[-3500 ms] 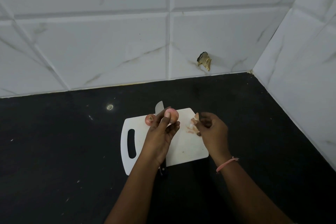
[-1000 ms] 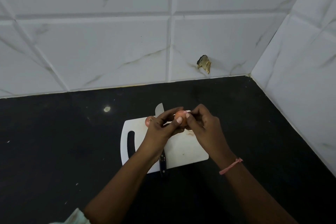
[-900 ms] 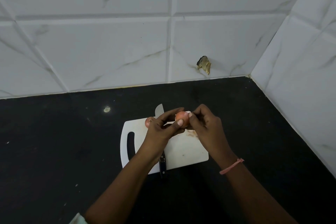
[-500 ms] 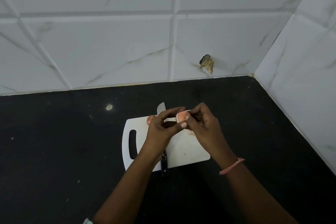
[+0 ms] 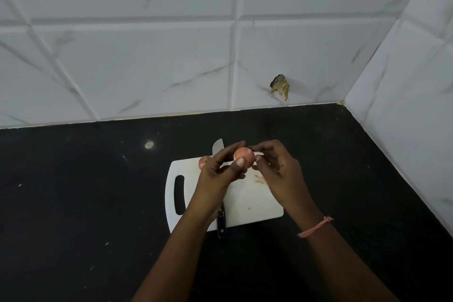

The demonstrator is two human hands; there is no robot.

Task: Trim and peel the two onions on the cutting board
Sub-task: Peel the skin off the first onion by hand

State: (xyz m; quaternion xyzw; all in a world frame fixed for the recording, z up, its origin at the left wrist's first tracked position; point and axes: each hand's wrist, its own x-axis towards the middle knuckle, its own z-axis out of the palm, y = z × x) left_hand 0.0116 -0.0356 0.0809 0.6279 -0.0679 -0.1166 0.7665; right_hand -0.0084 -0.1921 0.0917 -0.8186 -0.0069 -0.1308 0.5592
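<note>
Held onion (image 5: 244, 156): gripped by left hand (image 5: 217, 176); right hand (image 5: 279, 173) pinches its 3 o'clock side. Second onion (image 5: 204, 161): cutting board (image 5: 247, 203), 11 o'clock.

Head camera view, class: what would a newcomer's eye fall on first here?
The small round pinkish onion, gripped by the left hand while the right hand picks at its skin, above the white plastic cutting board. A second small onion rests at the board's far edge beside the steel knife.
</note>
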